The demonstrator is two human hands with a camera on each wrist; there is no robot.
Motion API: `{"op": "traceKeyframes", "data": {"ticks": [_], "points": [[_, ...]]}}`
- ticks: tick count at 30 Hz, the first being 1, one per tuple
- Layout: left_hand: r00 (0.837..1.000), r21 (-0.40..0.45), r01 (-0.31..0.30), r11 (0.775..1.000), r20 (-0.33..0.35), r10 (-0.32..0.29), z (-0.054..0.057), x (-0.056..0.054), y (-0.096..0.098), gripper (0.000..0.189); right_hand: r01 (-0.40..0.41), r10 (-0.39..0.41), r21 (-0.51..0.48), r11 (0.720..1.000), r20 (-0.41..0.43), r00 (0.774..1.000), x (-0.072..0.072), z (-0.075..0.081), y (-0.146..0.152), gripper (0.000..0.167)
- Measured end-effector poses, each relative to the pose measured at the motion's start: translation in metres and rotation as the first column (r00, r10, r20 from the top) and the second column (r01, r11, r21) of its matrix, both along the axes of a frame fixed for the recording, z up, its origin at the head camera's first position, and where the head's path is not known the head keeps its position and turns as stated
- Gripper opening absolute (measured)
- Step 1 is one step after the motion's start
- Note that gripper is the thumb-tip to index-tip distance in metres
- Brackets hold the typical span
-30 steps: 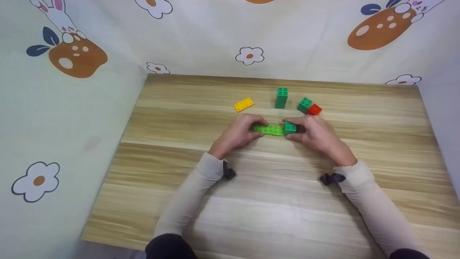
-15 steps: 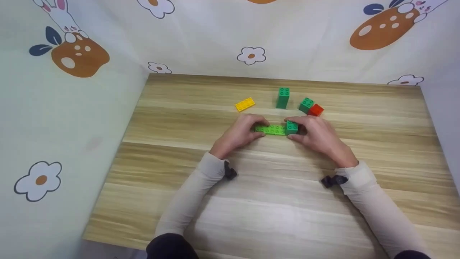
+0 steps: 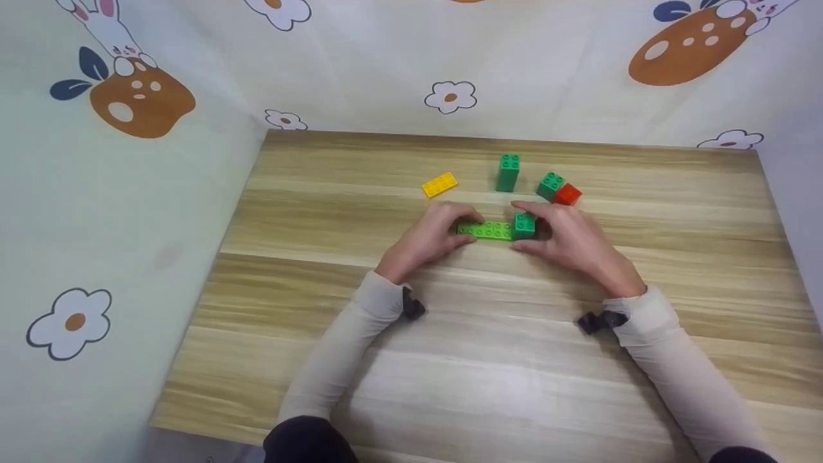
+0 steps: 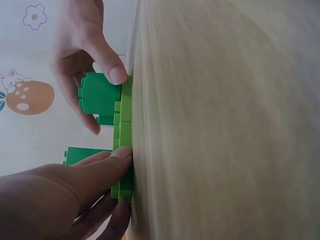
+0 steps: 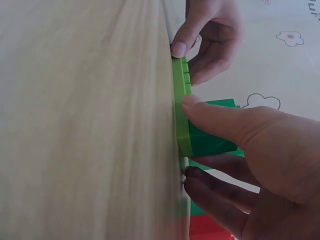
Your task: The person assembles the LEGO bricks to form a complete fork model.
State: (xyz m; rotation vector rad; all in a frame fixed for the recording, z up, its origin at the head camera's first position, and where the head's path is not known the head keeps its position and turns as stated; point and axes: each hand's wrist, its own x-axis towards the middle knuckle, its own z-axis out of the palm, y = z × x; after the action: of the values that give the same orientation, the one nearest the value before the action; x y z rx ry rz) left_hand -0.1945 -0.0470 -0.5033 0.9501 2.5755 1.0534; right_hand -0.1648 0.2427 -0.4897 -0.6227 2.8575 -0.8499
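Note:
My left hand [image 3: 434,233] pinches the left end of a light green strip of flat toy building bricks [image 3: 490,230] lying low along the table, its thumb on the near side. A seam across the strip shows in the left wrist view. A dark green building brick [image 3: 524,225] sits on the strip's right end, studs up. Around that brick, my right hand [image 3: 569,235] has its thumb and index finger spread; the finger stands off the far side in the head view. In the right wrist view, the thumb [image 5: 192,101] lies at the seam between brick and strip.
Behind the hands, a tall green brick stack [image 3: 507,172] stands upright. Right of it, a green brick [image 3: 550,185] adjoins a red brick [image 3: 568,194]. A flat yellow brick [image 3: 440,184] lies to the left. A patterned cloth wall [image 3: 360,71] borders the wooden table [image 3: 488,360].
The right hand's index finger and thumb have spread away from the dark green brick, which stays on the strip. The left hand keeps its pinch. The head view has shifted slightly.

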Motion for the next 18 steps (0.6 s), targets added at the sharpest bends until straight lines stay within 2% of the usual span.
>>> {"op": "traceKeyframes", "data": {"ticks": [4, 8, 14, 18], "points": [[1.0, -0.004, -0.002, 1.0, 0.004, 0.002, 0.0, 0.0, -0.001, 0.03, 0.027, -0.024, -0.089, 0.996, 0.035, 0.999, -0.002, 0.004, 0.004, 0.072], [1.0, -0.001, -0.003, 1.0, 0.01, 0.003, 0.0, 0.0, -0.001, 0.03, 0.095, -0.089, -0.186, 0.978, 0.039, 0.995, -0.005, 0.009, 0.011, 0.061], [1.0, 0.006, 0.002, 1.0, 0.017, -0.002, 0.001, 0.0, 0.0, 0.032, 0.193, -0.217, -0.241, 0.951, -0.075, 0.973, -0.01, 0.016, 0.024, 0.035], [1.0, 0.003, 0.002, 1.0, 0.026, -0.002, 0.001, -0.001, 0.0, 0.032, 0.249, -0.282, -0.225, 0.942, -0.129, 0.951, -0.012, 0.017, 0.032, 0.038]]}}
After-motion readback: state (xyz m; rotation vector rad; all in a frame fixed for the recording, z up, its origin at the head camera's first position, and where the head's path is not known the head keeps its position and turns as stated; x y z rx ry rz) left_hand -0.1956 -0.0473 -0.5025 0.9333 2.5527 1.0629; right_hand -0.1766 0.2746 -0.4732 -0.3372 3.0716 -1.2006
